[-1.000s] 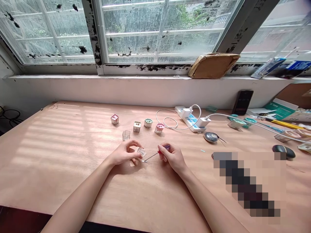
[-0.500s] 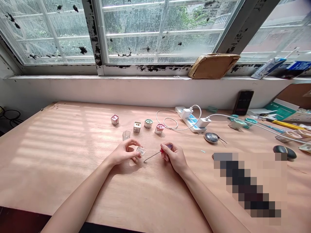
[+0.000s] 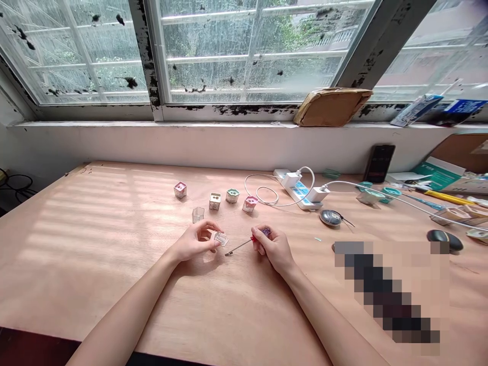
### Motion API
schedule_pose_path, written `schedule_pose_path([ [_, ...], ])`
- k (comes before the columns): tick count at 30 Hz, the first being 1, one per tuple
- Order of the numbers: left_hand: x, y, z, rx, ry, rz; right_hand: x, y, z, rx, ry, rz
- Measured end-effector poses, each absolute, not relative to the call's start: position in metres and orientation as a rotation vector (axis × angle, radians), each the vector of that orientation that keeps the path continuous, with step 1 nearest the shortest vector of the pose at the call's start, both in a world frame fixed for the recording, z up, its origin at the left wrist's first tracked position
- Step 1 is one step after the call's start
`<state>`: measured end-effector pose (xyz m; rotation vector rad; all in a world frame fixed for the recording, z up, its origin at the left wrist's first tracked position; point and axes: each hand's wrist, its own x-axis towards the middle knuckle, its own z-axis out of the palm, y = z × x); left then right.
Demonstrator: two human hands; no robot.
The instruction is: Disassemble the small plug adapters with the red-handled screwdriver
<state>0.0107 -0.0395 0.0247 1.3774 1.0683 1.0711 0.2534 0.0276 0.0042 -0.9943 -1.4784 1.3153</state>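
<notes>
Between thumb and fingers, my left hand holds a small clear plastic piece just above the wooden table. My right hand is closed around the red and purple handle of a screwdriver. Its shaft points left, and a small dark metallic bit shows at the tip, below the clear piece. An open clear cup stands just behind my left hand. Beyond it are a pink-topped container, a cream-topped one, a green-topped one and another pink-topped one.
A white power strip with plugs and cables lies behind my right hand. Farther right are a round dark object, teal cups, a phone and a black mouse. A blurred patch covers the table's right front.
A small dark metallic bit now shows more clearly at the screwdriver's tip. Both hands keep their holds and have hardly moved; the camera view has shifted slightly.
</notes>
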Motion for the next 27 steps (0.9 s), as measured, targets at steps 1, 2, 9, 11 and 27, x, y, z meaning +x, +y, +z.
schedule_pose_path([
  [1, 0.011, -0.04, 0.025, 1.375, 1.068, 1.065, 0.253, 0.027, 0.004, -1.003, -1.483, 1.312],
  [2, 0.011, -0.04, 0.025, 1.372, 1.067, 1.053, 0.253, 0.027, 0.004, -1.012, -1.49, 1.309],
  [9, 0.015, -0.045, 0.026, 1.361, 1.065, 0.875, 0.254, 0.026, 0.003, -1.023, -1.567, 1.263],
  [11, 0.017, -0.046, 0.027, 1.377, 1.069, 0.833, 0.253, 0.025, 0.005, -1.009, -1.593, 1.231],
  [27, 0.017, -0.046, 0.031, 1.461, 1.141, 0.739, 0.252, 0.014, 0.011, -0.908, -1.809, 1.044],
])
